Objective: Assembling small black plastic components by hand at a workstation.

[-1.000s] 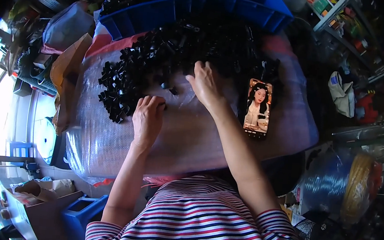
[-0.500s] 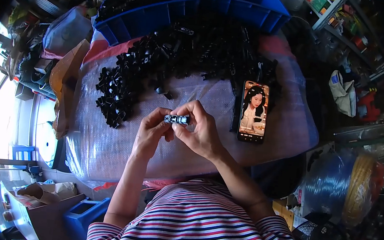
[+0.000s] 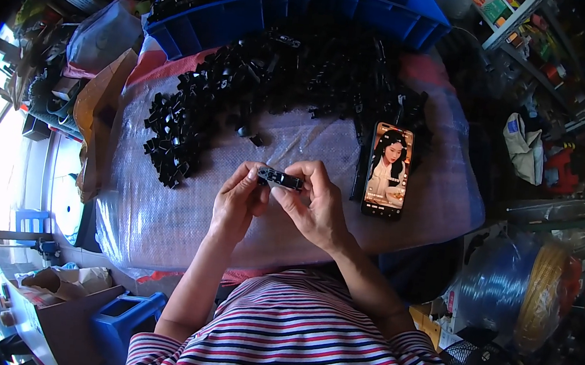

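Observation:
A small black plastic part (image 3: 281, 178) with a shiny, ridged top lies level between my two hands, above the near half of the woven sack (image 3: 179, 242). My left hand (image 3: 237, 202) pinches its left end between thumb and fingers. The right end is gripped by my right hand (image 3: 318, 210), its thumb below and forefinger above. What the part is exactly, I cannot make out. Beyond my hands spreads a large heap of small black plastic pieces (image 3: 177, 131), with a stray piece (image 3: 257, 140) at its near edge.
A phone (image 3: 388, 171) with a lit screen lies on the sack to the right. Blue bins (image 3: 231, 19) stand behind the heap, and a brown paper sheet (image 3: 95, 126) rises at the left edge. Wrapped coils (image 3: 541, 294) and a fan (image 3: 481, 359) are at lower right.
The black part has moved slightly right and tilted, showing more of its length. My right hand has shifted right along it, its fingers a little more stretched. Both hands keep hold.

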`<state>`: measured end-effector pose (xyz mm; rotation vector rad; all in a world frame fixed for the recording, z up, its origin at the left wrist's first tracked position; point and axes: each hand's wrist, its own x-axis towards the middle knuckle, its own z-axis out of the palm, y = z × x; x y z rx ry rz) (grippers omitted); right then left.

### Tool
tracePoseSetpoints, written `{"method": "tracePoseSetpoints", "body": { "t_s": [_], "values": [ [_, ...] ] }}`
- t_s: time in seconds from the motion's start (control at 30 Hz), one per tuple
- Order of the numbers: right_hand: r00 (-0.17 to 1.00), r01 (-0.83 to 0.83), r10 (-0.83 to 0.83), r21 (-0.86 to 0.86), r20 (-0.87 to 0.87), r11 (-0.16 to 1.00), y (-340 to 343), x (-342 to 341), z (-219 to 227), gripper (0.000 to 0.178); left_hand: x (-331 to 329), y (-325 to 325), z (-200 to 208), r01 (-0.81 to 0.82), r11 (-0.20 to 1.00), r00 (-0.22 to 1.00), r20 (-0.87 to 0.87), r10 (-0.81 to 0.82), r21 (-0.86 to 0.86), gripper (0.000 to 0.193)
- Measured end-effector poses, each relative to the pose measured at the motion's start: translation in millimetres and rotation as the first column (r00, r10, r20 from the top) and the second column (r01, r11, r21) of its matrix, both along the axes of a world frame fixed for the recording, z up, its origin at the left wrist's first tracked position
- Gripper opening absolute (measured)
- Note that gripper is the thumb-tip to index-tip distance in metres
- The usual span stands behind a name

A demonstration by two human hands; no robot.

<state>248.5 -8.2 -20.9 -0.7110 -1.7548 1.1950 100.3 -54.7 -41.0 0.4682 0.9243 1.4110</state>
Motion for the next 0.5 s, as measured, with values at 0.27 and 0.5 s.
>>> {"method": "tracePoseSetpoints", "body": {
  "t_s": [0.27, 0.5],
  "values": [
    [0.964, 0.043, -0.071, 0.113, 0.258, 0.993, -8, 13, 3, 0.020, 7, 0, 9, -0.003, 0.999, 0.988, -0.151, 0.011, 0.051, 0.020],
    [0.968, 0.059, -0.035, -0.089, 0.248, 0.994, -10, 17, 12, 0.028, 3, -4, 13, 0.018, 0.997, 0.978, -0.210, -0.001, 0.080, 0.020]
  ]
}}
